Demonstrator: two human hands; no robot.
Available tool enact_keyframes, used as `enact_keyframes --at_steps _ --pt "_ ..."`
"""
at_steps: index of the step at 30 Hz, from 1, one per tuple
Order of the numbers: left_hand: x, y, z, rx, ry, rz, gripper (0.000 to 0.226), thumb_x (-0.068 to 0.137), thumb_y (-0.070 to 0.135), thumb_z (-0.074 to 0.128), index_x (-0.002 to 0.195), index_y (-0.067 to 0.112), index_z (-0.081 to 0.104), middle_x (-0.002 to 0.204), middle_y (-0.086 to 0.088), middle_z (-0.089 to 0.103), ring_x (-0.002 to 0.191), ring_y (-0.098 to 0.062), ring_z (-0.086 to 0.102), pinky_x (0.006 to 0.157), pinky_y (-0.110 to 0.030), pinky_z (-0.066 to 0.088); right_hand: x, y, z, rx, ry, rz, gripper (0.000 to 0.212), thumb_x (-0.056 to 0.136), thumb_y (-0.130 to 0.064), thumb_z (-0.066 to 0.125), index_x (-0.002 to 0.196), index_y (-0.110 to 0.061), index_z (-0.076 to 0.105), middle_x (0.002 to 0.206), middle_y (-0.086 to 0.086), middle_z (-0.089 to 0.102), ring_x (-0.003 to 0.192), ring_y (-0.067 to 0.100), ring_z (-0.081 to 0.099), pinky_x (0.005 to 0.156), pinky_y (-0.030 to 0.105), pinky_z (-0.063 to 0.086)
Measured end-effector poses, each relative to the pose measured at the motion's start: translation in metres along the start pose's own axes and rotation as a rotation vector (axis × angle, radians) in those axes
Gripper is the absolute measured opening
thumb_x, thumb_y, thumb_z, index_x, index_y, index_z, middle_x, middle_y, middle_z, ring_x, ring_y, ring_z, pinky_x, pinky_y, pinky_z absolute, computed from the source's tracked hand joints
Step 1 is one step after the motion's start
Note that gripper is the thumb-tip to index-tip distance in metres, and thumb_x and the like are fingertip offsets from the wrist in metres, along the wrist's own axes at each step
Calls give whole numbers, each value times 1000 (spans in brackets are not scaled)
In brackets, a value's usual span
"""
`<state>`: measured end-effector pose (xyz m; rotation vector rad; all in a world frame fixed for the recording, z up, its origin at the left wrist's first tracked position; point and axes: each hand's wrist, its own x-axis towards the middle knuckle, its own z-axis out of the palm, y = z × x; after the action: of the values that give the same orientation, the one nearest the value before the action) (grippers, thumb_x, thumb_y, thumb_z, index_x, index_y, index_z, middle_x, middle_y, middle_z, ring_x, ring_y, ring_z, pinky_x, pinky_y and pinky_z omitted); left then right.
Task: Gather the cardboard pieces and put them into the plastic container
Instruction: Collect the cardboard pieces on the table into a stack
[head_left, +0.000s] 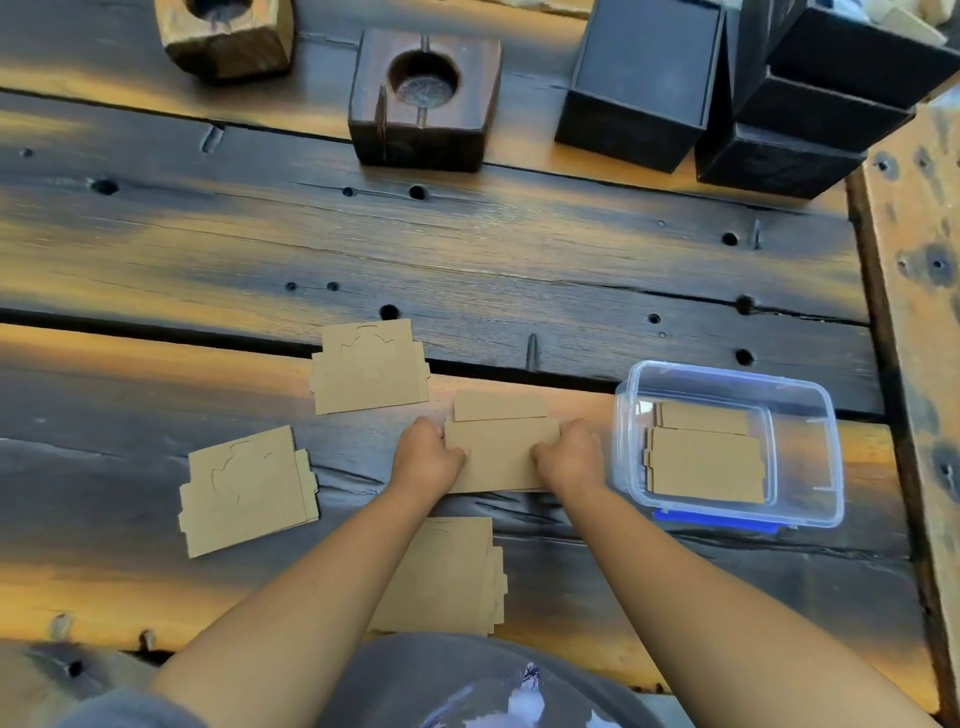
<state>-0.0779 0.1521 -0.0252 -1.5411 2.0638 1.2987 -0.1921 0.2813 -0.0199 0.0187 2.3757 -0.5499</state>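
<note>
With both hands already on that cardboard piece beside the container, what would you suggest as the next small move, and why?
Probably lift the cardboard piece and carry it right, over the plastic container. The left hand and right hand grip its two ends, the container is open just beside it with cardboard already lying inside, and three other pieces wait on the table.

four loose cardboard pieces (369, 366), one plastic container (727, 514), two wooden blocks (423, 98), three black boxes (641, 88)

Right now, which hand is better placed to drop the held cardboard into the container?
Right hand: it grips the cardboard piece on the edge beside the plastic container; the left hand holds the far edge.
</note>
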Motion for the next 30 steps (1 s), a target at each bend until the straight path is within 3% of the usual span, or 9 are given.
enact_keyframes --at_steps 3,5,10,13,18,24,27,30 --pt "3 -11 -19 -51 64 7 26 80 17 68 82 17 43 98 -9 58 91 -28 59 51 -24 29 -1 -22 9 28 -30 -39 31 81 -13 61 110 -7 50 116 15 57 98 31 56 82 36 48" --pt "6 -18 -35 -90 100 5 24 79 16 66 84 17 43 102 -13 58 87 -26 56 52 -25 30 -2 -43 18 35 -39 -77 29 80 -13 60 106 -8 48 115 15 56 95 32 56 78 35 46" --pt "23 -33 -79 -154 175 14 25 79 14 68 94 14 47 111 -19 60 99 -35 59 75 -35 44 -3 -90 38 25 -78 -184 27 79 -14 61 101 -12 47 111 12 56 92 30 55 71 31 39" --pt "38 -42 -102 -140 210 -11 27 79 16 69 94 16 46 113 -17 59 98 -32 58 75 -34 42 0 -116 51 13 -112 -235 23 79 -14 61 94 -14 43 102 9 56 86 27 50 68 30 34" --pt "65 -49 -128 -155 258 -8 30 78 16 71 101 8 54 111 -18 60 98 -34 60 80 -38 47 6 -150 68 -14 -123 -286 19 80 -13 59 93 -13 46 98 8 56 86 26 50 68 29 34" --pt "86 -55 -139 -170 288 -9 27 77 16 71 91 14 48 109 -15 57 85 -25 52 70 -30 37 15 -169 82 -4 -123 -290 25 81 -13 57 104 -5 54 108 16 63 99 33 59 73 35 44" --pt "92 -58 -137 -122 273 -5 28 79 16 70 91 14 45 107 -11 49 81 -17 41 70 -27 32 17 -170 87 -37 -144 -301 20 81 -12 56 100 -9 51 111 17 61 99 34 58 71 34 41" --pt "96 -62 -136 -108 245 -16 31 79 18 71 95 16 45 106 -7 45 83 -17 42 73 -26 34 18 -166 90 -52 -137 -315 18 79 -11 55 95 -12 48 110 17 60 96 33 57 69 32 37"
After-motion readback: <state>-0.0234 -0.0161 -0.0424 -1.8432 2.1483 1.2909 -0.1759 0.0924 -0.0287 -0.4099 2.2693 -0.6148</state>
